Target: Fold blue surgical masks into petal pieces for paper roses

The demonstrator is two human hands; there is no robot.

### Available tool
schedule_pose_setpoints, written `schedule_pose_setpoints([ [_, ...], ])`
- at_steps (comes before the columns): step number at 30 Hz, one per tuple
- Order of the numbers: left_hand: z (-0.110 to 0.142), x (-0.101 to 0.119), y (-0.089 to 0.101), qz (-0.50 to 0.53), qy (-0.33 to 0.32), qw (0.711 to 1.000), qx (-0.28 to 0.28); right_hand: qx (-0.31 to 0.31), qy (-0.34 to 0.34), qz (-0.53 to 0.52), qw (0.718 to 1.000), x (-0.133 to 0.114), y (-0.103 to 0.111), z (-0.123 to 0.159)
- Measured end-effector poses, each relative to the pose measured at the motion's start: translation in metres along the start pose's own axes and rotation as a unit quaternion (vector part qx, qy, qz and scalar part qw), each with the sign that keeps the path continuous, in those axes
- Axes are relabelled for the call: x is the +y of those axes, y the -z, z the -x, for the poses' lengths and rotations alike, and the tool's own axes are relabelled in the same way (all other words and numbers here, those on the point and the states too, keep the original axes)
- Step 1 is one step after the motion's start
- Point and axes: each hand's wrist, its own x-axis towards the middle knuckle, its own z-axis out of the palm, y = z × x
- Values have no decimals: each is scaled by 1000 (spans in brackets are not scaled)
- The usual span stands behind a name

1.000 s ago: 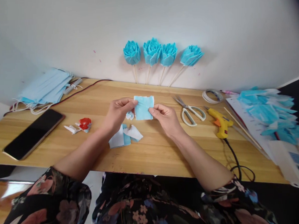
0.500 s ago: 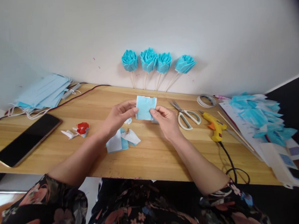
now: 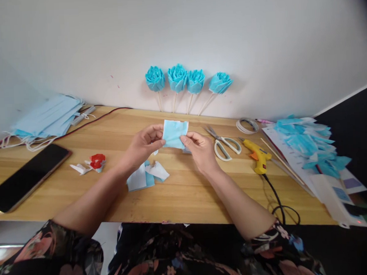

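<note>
A square piece of light-blue mask fabric (image 3: 174, 132) is held up above the table between both hands. My left hand (image 3: 147, 143) pinches its left edge with thumb and fingers. My right hand (image 3: 199, 148) grips the lower right corner, thumb in front. Below my left wrist lie blue and white fabric pieces (image 3: 141, 178), partly overlapping one another. To the right of my right hand, white-handled scissors (image 3: 223, 143) rest spread on the wood.
Several blue fabric flowers (image 3: 177, 78) on sticks lean against the wall. Folded masks (image 3: 48, 116), a phone (image 3: 28, 176) and red scraps (image 3: 97, 161) lie left. A tape roll (image 3: 247, 126), yellow glue gun (image 3: 258, 156) with cord, and blue fabric pile (image 3: 306, 141) are right.
The view has shifted slightly, so most things appear a little lower and further left. Both hands keep their hold on the fabric square, which looks slightly more tilted and creased.
</note>
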Motion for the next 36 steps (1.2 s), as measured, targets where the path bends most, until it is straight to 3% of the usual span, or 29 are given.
schedule_pose_setpoints([
  [8, 4, 1, 2, -60, -12, 997, 48, -22, -3, 15, 1000, 2, -1, 2],
  [14, 1, -2, 1, 3, 18, 995, 94, -66, -1, 1, 998, -1, -2, 3],
  [18, 2, -3, -1, 7, 32, 996, 82, -77, -30, -57, 995, -2, -3, 2],
  [24, 4, 2, -6, 9, 42, 996, 72, -44, -57, -128, 989, -3, -6, 1],
  [30, 4, 6, -6, -13, 48, 995, 87, -16, -49, -93, 994, 0, -6, 2],
  [33, 4, 5, -4, -54, 31, 994, 94, 2, 34, -13, 999, -5, -4, 5],
  [36, 3, 4, -1, -65, -10, 993, 95, -37, 224, 123, 966, -18, -1, 10],
])
